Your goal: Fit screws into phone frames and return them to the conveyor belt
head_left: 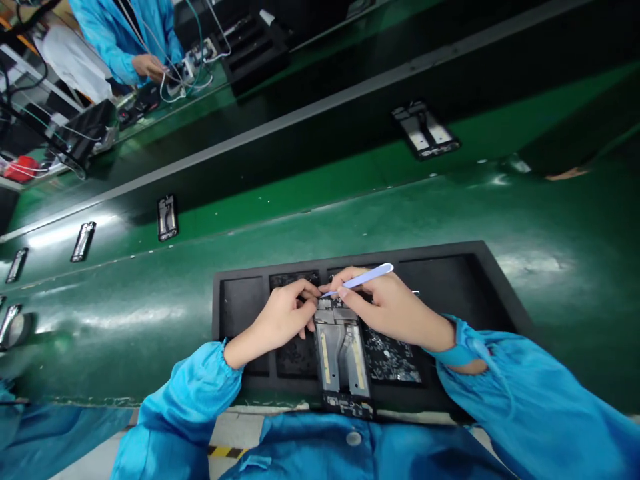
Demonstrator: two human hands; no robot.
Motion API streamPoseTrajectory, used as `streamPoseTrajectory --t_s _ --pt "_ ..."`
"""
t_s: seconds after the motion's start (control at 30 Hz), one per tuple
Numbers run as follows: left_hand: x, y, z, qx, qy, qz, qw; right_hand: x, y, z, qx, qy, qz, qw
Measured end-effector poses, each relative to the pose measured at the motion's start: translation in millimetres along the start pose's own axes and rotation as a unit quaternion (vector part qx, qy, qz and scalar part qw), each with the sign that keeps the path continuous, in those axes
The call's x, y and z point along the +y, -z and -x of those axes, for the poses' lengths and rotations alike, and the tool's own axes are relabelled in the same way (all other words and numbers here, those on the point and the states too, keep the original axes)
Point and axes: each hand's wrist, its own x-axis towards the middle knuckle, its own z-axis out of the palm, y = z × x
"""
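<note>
An opened phone body (pixel 343 357) lies over the front edge of a black compartmented tray (pixel 243 272), its upper end between my hands. My right hand (pixel 383 300) is closed around light purple tweezers (pixel 369 275), whose tip points left to the phone's top edge. My left hand (pixel 287 313) is at the phone's upper left corner, fingers curled and close to the tweezer tip; whether they pinch a small part is too small to tell. Many small dark parts (pixel 393 357) fill the compartment right of the phone.
Farther off on the green bench (pixel 280 243) lie more opened phones, one (pixel 425 130) at the upper right, one (pixel 167 218) left of centre and several at the far left. Across the bench, a person in blue sleeves (pixel 107 40) handles cabled devices.
</note>
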Motion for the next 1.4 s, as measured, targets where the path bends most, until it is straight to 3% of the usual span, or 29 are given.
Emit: streamPoseTrajectory --t_s 0.27,0.7,1.4 --pt "-4.9 1.7 -12.0 -0.025 0.052 0.081 0.995 -2.1 0.5 -0.5 -0.002 0.03 0.036 0.999" --pt "-2.0 0.1 -14.5 -0.008 0.084 0.106 0.991 -1.9 2.0 -0.6 -0.014 0.05 0.041 0.998" --pt "-5.5 2.9 -15.6 -0.002 0.112 0.08 0.99 0.6 4.7 -3.8 0.006 -0.012 -0.055 0.998"
